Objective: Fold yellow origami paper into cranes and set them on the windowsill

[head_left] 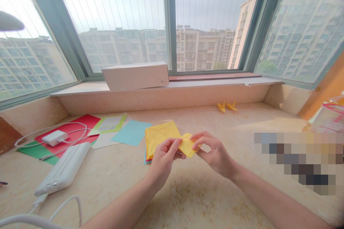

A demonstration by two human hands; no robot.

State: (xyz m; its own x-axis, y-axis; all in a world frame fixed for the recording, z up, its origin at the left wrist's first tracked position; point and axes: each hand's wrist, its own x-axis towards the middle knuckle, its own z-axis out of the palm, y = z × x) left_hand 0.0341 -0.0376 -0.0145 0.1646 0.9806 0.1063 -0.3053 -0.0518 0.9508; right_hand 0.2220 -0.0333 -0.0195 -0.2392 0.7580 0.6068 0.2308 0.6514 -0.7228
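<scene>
A small piece of folded yellow paper (pixel 188 145) is held up between both hands, above the stone counter. My left hand (pixel 167 155) pinches its left corner between thumb and fingers. On the other side my right hand (pixel 213 152) grips the right edge, thumb below and fingers on top. Just behind my left hand lies a stack of yellow paper sheets (pixel 161 134), with red and blue edges showing beneath. Two folded yellow paper cranes (pixel 221 107) stand at the back right of the counter.
Left of the stack lie a light blue sheet (pixel 132 132), red paper (pixel 88 121) and green paper (pixel 37 152). A white charger (pixel 55 137) with cable and a white power bank (pixel 64 168) sit there. A white box (pixel 135 76) rests on the sill. Pixelation covers the right side.
</scene>
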